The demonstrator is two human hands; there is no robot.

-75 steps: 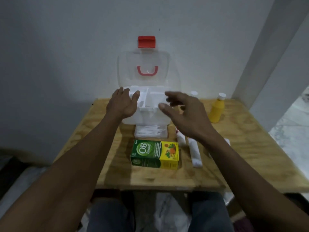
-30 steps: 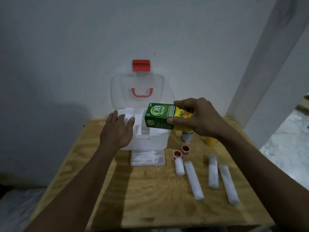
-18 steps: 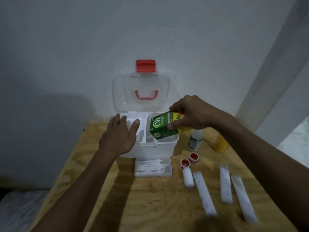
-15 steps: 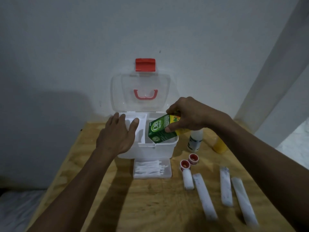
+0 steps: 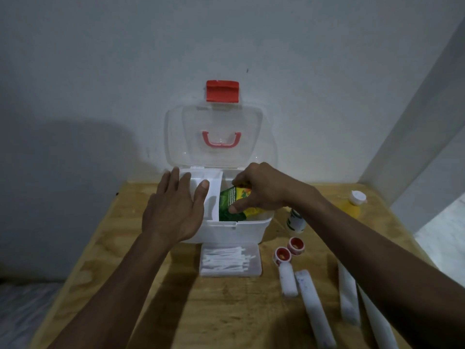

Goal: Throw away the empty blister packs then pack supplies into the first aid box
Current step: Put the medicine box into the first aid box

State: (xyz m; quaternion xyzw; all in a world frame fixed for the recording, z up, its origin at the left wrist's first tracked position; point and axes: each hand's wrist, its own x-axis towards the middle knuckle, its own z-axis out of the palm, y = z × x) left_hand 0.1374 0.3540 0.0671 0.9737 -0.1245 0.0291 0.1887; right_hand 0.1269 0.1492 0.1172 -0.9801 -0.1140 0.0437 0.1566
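Observation:
The white first aid box [image 5: 234, 231] stands open at the back of the wooden table, its clear lid [image 5: 216, 127] upright against the wall. My right hand [image 5: 261, 190] grips a green and yellow medicine carton [image 5: 232, 201], which sits tilted and partly down in the box's right compartment. My left hand [image 5: 173, 210] rests flat on the box's left side, fingers spread over the rim and the white divider tray [image 5: 210, 190].
A clear case of cotton swabs [image 5: 230, 260] lies in front of the box. To the right are two small red-capped pots [image 5: 289, 250], several white wrapped rolls [image 5: 313, 306], a white bottle [image 5: 295, 220] and a yellow bottle [image 5: 352, 205]. A wall corner rises at right.
My right hand picked the carton up from the table front, carried it over the box and lowered it into the right compartment. My left hand stayed on the box.

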